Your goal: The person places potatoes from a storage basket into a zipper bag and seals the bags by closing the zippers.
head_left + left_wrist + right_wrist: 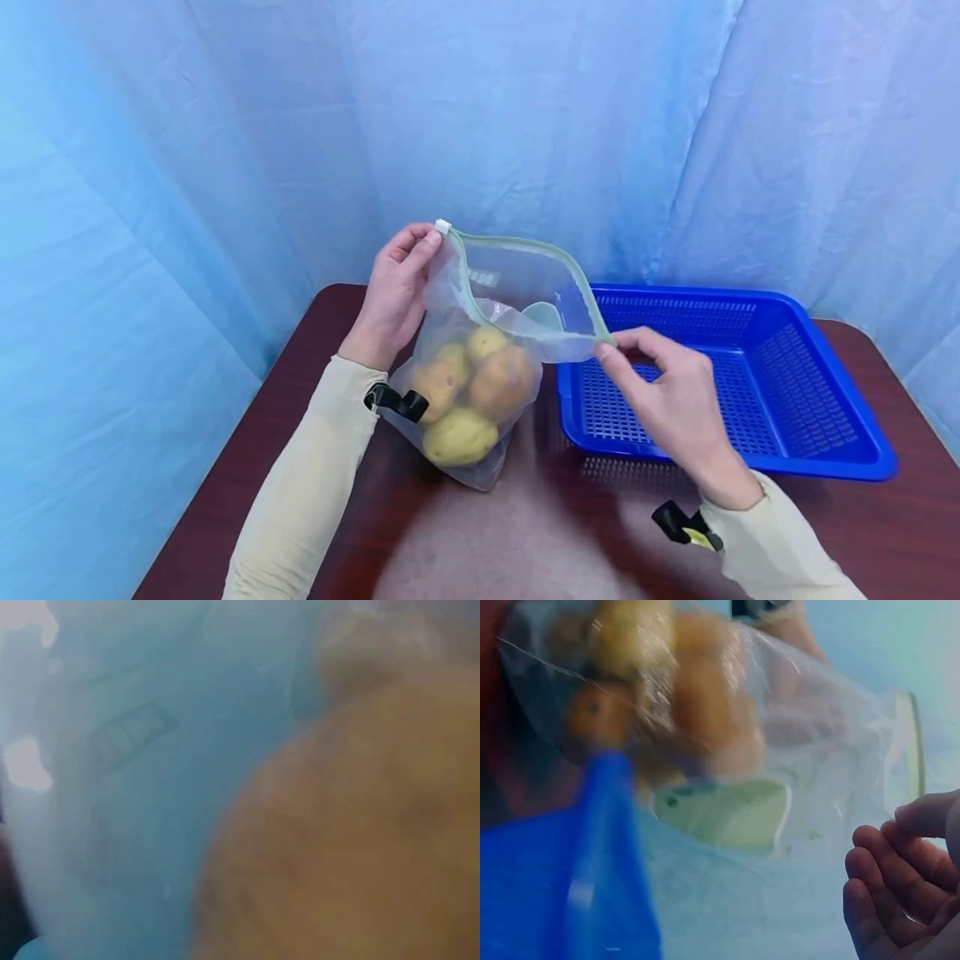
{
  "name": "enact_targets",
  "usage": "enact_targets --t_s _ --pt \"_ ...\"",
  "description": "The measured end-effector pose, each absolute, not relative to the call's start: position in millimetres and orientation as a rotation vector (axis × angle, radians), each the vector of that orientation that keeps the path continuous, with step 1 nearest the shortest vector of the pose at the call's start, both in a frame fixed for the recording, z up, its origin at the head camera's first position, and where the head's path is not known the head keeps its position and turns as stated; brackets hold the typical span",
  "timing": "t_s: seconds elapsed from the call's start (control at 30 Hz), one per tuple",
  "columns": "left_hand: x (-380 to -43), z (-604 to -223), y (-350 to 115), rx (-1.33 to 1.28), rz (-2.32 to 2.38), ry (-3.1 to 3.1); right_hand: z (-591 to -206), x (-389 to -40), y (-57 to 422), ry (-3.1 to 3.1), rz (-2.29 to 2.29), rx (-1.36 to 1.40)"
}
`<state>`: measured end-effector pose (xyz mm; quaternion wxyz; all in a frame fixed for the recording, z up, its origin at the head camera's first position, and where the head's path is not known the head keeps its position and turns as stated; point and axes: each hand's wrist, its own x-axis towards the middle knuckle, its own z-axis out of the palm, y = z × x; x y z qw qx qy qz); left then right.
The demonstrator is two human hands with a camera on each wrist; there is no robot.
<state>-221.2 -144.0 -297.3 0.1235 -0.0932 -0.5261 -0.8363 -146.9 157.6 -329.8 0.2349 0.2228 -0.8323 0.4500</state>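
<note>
Between my hands hangs a clear zip bag (517, 275) with a pale green zip edge, its mouth spread wide. Several potatoes (461, 436) fill its lower part, which is down at the table. My left hand (397, 279) pinches the bag's upper left corner by the white slider (443, 226). With thumb and forefinger, my right hand (675, 392) pinches the other end of the zip edge. The right wrist view shows that pinch beside a green printed patch (727, 814) on the bag. One potato (360, 840), blurred behind the film, takes up much of the left wrist view.
A blue plastic basket (840, 417) with slotted sides stands to the right on the dark red-brown table (247, 500), partly behind my right hand. Light blue curtains (525, 108) hang behind and at the left.
</note>
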Motion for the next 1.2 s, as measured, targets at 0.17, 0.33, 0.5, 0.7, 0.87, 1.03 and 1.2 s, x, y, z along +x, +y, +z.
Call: enact_targets --t_s 0.17,0.33,0.5,0.7,0.87,1.03,1.2 --pt "-211 -285 -151 -0.240 -2.331 -1.483 -306 -154 165 -2.288 1.303 0.553" --pt "-198 -274 -152 -0.253 -2.305 -1.369 -289 -159 172 -2.285 1.354 0.544" --pt "-187 -273 -145 -0.260 -2.271 -1.327 -281 -164 181 -2.251 1.409 0.511" --pt "-182 -282 -129 -0.281 -2.225 -1.292 -287 -172 186 -2.279 1.392 0.490" --pt "-181 -285 -115 -0.362 -2.128 -1.309 -285 -180 192 -2.341 1.330 0.475" --pt "-179 -284 -103 -0.399 -2.048 -1.379 -272 -179 183 -2.247 1.226 0.468" --pt "-177 -282 -95 -0.416 -1.963 -1.468 -254 -173 157 -2.021 1.115 0.662"
